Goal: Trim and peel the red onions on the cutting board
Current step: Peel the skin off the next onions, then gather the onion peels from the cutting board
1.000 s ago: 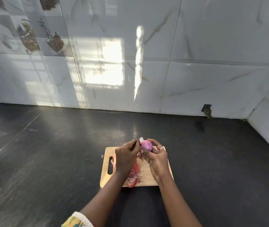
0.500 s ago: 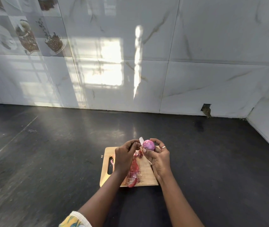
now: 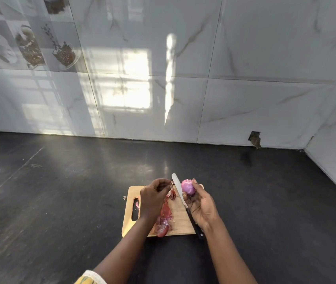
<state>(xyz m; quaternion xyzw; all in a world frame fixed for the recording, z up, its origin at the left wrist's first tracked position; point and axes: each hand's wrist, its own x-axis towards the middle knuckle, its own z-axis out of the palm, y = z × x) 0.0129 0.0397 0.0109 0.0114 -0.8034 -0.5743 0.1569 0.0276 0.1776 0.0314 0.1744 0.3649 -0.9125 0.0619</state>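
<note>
A peeled, pinkish-purple red onion (image 3: 187,187) is held just above the far right part of the wooden cutting board (image 3: 180,220). My right hand (image 3: 200,208) grips it with the fingertips. The same hand also holds a knife (image 3: 180,193), whose white blade points away from me to the left of the onion and whose black handle sticks out under the palm. Left of the blade, my left hand (image 3: 152,198) has curled fingers that pinch a small scrap of onion skin (image 3: 172,182). A pile of red peelings (image 3: 164,220) lies on the board under my left wrist.
The board lies on a dark stone counter (image 3: 60,201), its handle slot (image 3: 135,210) on the left. A tiny skin flake (image 3: 124,198) sits off the board's left edge. Glossy marble-look tiled walls (image 3: 244,89) close the back and the right side.
My hands have drawn apart: the left has pulled away leftward from the onion with a bit of skin. The knife blade now shows fully between the two hands.
</note>
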